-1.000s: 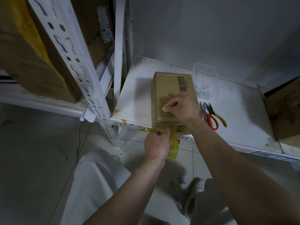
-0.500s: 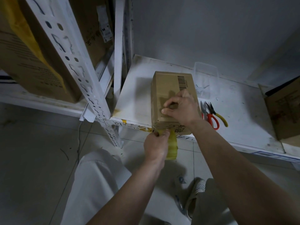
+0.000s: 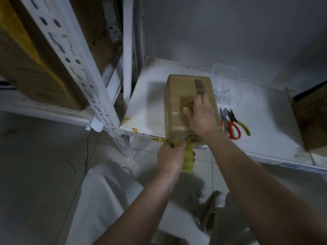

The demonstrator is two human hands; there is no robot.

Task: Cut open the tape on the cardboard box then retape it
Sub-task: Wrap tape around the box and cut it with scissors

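A small cardboard box (image 3: 178,92) with a barcode stands at the front edge of a white shelf (image 3: 146,103). Clear tape runs over its top and down its front face. My right hand (image 3: 200,114) lies on the box top with its fingers pressing the tape down near the barcode. My left hand (image 3: 169,156) is below the shelf edge and grips a yellowish roll of tape (image 3: 188,157), whose strip is stretched up to the box's front. Scissors with red handles (image 3: 231,126) lie to the right of the box.
Yellow-handled pliers (image 3: 238,122) lie beside the scissors. A clear plastic container (image 3: 223,85) stands behind the box. Another cardboard box (image 3: 311,114) sits at the shelf's right end. White perforated uprights (image 3: 70,55) and large cartons (image 3: 33,55) stand at the left. Floor tiles lie below.
My right hand has slid away from me along the box top, from the near edge toward the barcode. My left hand keeps its place with the roll.
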